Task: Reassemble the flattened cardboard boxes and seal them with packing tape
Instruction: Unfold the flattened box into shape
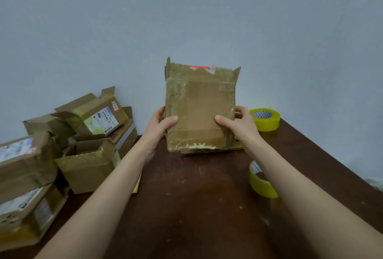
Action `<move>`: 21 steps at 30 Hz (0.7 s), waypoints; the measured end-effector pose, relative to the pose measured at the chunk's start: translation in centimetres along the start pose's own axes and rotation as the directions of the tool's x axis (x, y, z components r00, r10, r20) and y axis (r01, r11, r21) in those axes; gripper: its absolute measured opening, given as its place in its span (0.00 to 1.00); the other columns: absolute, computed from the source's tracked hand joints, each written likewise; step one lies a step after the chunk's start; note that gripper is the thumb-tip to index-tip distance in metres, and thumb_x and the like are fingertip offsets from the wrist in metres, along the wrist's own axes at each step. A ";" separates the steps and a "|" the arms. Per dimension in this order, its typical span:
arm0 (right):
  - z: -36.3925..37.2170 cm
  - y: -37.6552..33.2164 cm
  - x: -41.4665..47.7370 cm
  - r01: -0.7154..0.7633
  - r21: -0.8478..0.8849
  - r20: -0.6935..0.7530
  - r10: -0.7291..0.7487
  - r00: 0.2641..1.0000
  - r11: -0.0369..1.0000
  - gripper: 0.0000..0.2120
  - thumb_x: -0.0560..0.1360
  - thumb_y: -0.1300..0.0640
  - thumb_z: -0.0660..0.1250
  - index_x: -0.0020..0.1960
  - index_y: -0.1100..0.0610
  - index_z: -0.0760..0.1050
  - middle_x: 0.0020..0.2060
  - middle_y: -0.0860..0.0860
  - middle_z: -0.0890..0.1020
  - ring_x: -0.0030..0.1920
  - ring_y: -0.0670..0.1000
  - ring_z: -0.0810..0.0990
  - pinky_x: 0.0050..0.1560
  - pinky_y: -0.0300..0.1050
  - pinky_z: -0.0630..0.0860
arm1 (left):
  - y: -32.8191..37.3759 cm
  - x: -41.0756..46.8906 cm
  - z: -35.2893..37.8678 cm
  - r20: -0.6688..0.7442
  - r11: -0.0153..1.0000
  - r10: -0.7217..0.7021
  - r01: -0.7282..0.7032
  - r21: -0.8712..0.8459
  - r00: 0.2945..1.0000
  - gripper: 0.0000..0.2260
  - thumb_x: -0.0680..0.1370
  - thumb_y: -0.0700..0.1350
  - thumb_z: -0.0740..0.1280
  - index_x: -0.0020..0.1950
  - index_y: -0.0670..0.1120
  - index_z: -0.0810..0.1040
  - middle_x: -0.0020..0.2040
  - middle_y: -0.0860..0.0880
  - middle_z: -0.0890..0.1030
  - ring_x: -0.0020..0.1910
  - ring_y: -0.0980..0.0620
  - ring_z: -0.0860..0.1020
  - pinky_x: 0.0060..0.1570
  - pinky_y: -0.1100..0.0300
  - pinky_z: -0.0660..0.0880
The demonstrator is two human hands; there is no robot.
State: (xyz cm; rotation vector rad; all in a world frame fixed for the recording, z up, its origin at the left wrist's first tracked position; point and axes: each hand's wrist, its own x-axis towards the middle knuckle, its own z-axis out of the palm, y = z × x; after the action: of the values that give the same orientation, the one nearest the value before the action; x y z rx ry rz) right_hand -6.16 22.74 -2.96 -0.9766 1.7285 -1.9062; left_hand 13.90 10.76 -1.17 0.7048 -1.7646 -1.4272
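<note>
A worn brown cardboard box, covered in old tape, stands upright at the middle of the dark wooden table. Its top flaps stick up, and a red strip shows at the torn upper edge. My left hand grips its left side, thumb across the front. My right hand grips its right side the same way. The box's bottom edge sits over flat cardboard pieces lying on the table. Two yellow rolls of packing tape are near: one behind my right hand, the other partly hidden by my right forearm.
A heap of several taped cardboard boxes, some with shipping labels and open flaps, fills the left side of the table. A plain pale wall stands right behind the table. The table's right edge runs diagonally down to the right.
</note>
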 end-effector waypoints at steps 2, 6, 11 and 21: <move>0.0 0.4 -2.8 0.067 -0.015 0.015 -0.067 0.998 0.998 0.33 0.62 0.50 0.81 0.61 0.51 0.69 0.56 0.47 0.77 0.55 0.48 0.79 0.58 0.52 0.77 | -1.1 -2.8 -1.3 0.054 1.000 0.018 -0.018 0.001 0.998 0.45 0.60 0.55 0.75 0.74 0.49 0.62 0.67 0.48 0.74 0.64 0.49 0.75 0.65 0.46 0.70; -0.3 2.5 -8.7 0.116 -0.104 0.157 -0.099 0.983 0.988 0.44 0.62 0.50 0.81 0.72 0.48 0.61 0.60 0.43 0.74 0.57 0.45 0.76 0.55 0.41 0.74 | -3.9 -8.5 -3.7 0.182 0.990 -0.068 0.044 0.135 0.981 0.51 0.58 0.54 0.77 0.76 0.56 0.56 0.67 0.54 0.73 0.62 0.57 0.75 0.54 0.64 0.75; 0.4 3.5 -11.5 0.226 -0.221 0.236 -0.173 0.956 0.949 0.41 0.64 0.45 0.79 0.71 0.46 0.63 0.65 0.46 0.70 0.64 0.46 0.70 0.65 0.51 0.72 | -4.7 -11.7 -3.9 -0.004 0.994 0.055 -0.054 0.090 0.998 0.47 0.66 0.48 0.78 0.76 0.61 0.52 0.71 0.59 0.65 0.67 0.59 0.69 0.58 0.64 0.73; -0.4 2.3 -10.8 0.291 -0.233 0.283 -0.222 0.933 0.928 0.33 0.70 0.49 0.75 0.68 0.45 0.62 0.67 0.48 0.68 0.66 0.48 0.69 0.63 0.44 0.70 | -2.2 -9.9 -2.3 -0.040 0.866 0.299 -0.254 0.430 0.953 0.35 0.64 0.61 0.74 0.68 0.64 0.65 0.71 0.62 0.63 0.70 0.63 0.62 0.70 0.55 0.63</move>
State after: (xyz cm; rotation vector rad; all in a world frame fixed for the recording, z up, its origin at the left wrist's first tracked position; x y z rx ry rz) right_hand 0.55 30.12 -7.75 -1.5484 1.8097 -1.6236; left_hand 21.33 16.80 -5.13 0.6936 -2.0179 -0.8063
